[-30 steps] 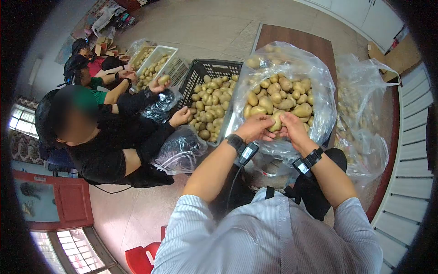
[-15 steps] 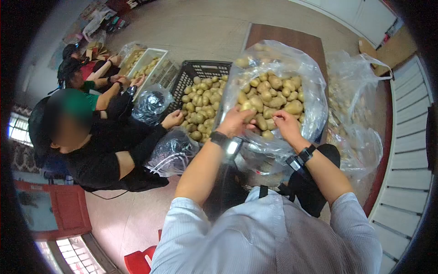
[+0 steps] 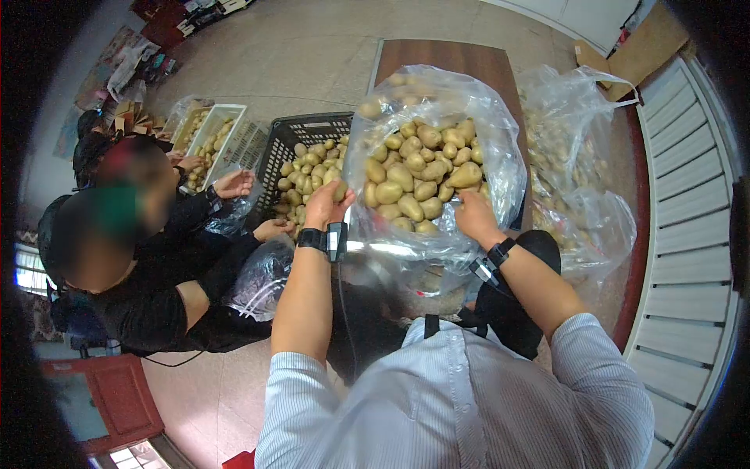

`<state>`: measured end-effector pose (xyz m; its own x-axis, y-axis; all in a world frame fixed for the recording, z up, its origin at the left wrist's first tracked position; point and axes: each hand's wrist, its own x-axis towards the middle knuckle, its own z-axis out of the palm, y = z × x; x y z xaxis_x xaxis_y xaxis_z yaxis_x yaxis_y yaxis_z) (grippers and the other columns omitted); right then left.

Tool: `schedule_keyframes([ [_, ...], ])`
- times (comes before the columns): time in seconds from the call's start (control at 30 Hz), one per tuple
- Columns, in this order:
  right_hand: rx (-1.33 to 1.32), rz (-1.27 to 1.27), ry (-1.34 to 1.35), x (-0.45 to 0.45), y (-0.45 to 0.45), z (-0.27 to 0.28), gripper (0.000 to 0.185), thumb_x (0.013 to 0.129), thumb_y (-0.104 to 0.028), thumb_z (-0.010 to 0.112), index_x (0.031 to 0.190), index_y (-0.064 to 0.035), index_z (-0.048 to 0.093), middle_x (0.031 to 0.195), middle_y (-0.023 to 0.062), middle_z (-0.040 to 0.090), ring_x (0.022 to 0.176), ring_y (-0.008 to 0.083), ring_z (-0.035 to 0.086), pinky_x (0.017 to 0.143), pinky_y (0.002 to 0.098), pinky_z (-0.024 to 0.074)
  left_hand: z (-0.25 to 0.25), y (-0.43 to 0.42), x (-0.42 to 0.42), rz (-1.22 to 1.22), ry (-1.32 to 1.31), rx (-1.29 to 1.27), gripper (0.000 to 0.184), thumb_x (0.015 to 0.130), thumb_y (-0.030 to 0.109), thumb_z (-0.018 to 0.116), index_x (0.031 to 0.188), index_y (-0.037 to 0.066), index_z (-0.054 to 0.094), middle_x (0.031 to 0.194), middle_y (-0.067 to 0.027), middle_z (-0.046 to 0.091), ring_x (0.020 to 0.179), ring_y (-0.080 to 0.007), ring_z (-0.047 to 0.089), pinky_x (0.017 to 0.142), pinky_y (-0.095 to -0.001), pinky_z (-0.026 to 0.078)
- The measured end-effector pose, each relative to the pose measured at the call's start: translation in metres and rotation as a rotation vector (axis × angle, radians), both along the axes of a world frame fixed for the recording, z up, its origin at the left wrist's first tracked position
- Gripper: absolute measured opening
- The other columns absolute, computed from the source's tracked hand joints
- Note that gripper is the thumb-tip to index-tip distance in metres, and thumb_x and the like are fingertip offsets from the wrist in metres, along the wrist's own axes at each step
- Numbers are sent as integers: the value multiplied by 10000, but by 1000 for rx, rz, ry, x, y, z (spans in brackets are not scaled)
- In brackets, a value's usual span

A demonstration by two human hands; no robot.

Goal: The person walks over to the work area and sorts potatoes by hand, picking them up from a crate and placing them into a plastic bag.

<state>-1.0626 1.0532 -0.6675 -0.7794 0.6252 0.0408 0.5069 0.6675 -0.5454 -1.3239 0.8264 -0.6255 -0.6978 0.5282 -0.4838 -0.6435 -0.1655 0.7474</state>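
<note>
My left hand is closed around a potato at the right edge of the black crate, beside the clear plastic bag. The crate holds many potatoes. My right hand is at the near right rim of the open clear bag, its fingers bent together; whether something small is between them is hidden. Potatoes fill the bag.
Co-workers sit on the left; one person's hand is raised near the crate. A white crate of potatoes stands farther back. More bagged potatoes lie on the right, beside the brown board.
My left hand has moved left from the bag to the black crate, carrying a potato. My right hand stays at the bag's near side. The view has turned, shifting the scene.
</note>
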Motion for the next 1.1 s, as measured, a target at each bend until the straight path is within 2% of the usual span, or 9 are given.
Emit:
schedule_keyframes([
  [0.1, 43, 9, -48, 0, -4, -1, 352, 775, -142, 579, 1091, 13, 603, 1104, 211, 611, 1068, 373, 553, 932, 449, 426, -7, -14, -17, 113, -155, -47, 270, 945, 151, 566, 1111, -43, 479, 1044, -145, 536, 904, -242, 589, 726, -340, 576],
  [0.27, 117, -6, -144, -3, -6, -10, 368, 767, -142, 587, 1104, 7, 589, 1113, 214, 583, 1039, 428, 545, 928, 468, 427, -46, -44, -43, 196, -57, -152, 258, 930, 156, 545, 1009, -90, 535, 901, -161, 625, 728, -249, 661, 588, -301, 584],
  [0.37, 182, 16, -169, -3, -7, -10, 340, 761, -144, 595, 1065, 7, 583, 1083, 218, 585, 989, 416, 561, 892, 469, 434, -61, -62, -48, -139, 794, -618, 227, 918, 156, 563, 949, -69, 575, 850, -142, 634, 737, -220, 664, 575, -279, 571],
  [0.5, 275, 78, -149, 0, -9, -8, 307, 760, -132, 583, 1030, 12, 582, 1047, 200, 584, 918, 393, 575, 822, 454, 440, -105, -83, -86, -421, 1059, -1181, 280, 846, 246, 650, 985, 3, 649, 919, -196, 682, 813, -320, 668, 693, -393, 528],
  [0.63, 355, 74, -147, 1, -10, -12, 287, 768, -122, 562, 1020, 12, 585, 1021, 183, 579, 885, 374, 577, 803, 448, 437, -201, -102, -123, -170, 1073, -799, 332, 819, 299, 670, 1003, 24, 659, 931, -210, 676, 846, -360, 656, 734, -420, 508],
  [0.77, 360, 91, -221, 2, -14, -3, 284, 786, -122, 545, 1035, 10, 580, 1029, 185, 562, 859, 369, 578, 779, 452, 450, -51, -81, -50, -598, 1334, -1361, 343, 877, 360, 556, 986, 47, 643, 1020, -215, 659, 897, -339, 649, 692, -426, 522],
  [0.93, 285, 70, -228, 1, -12, -19, 280, 797, -119, 546, 1049, 0, 573, 1043, 194, 548, 856, 397, 590, 731, 475, 499, -140, -102, -105, -480, 1486, -1226, 429, 791, 463, 619, 894, 50, 678, 857, -199, 676, 812, -379, 654, 703, -443, 516],
  [1.07, 313, 100, -201, 4, -15, -10, 238, 789, -103, 552, 1009, -14, 574, 1047, 195, 553, 851, 424, 601, 703, 487, 524, -119, -99, -92, -435, 1531, -1398, 445, 751, 508, 647, 736, 65, 679, 755, -166, 671, 738, -355, 659, 661, -435, 530],
  [1.1, 307, 109, -220, 3, -18, -4, 221, 783, -98, 556, 989, -19, 576, 1041, 192, 560, 845, 421, 605, 707, 483, 525, -118, -95, -98, -482, 1343, -1437, 434, 746, 507, 655, 690, 76, 670, 715, -150, 663, 717, -349, 654, 658, -423, 531],
])
